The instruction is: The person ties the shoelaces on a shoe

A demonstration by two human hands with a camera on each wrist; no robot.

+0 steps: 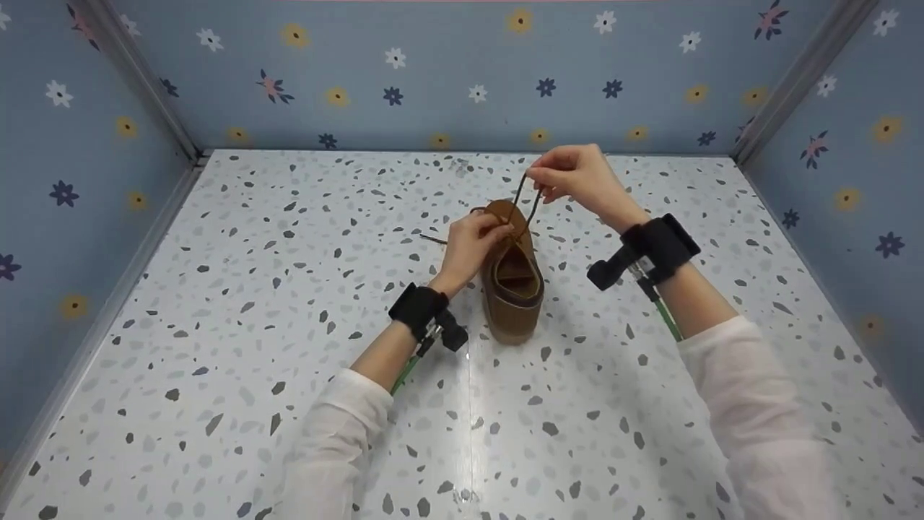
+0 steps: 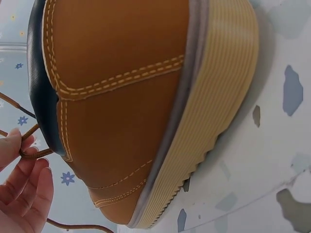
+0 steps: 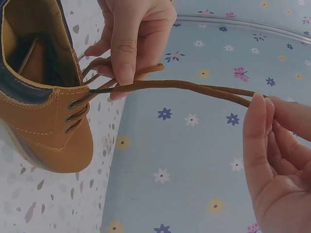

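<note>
One tan shoe (image 1: 514,318) with a dark collar stands upright on the speckled tabletop, its toe pointing away from me. Over the lacing, my left hand (image 1: 473,245) pinches brown shoelace between thumb and fingers; the right wrist view shows this left hand (image 3: 138,39) close by the eyelets. My right hand (image 1: 577,184) is raised beyond the shoe to the right. Its thumb and fingertips pinch a doubled length of shoelace (image 3: 194,88), which stretches taut from the left hand. A loose lace end (image 1: 432,238) sticks out left of the left hand.
White speckled tabletop (image 1: 289,361) surrounds the shoe, with a seam running toward me. Blue flowered panels (image 1: 462,72) stand at the back and both sides. Each wrist wears a black strap (image 1: 660,245) with a camera and a green cable.
</note>
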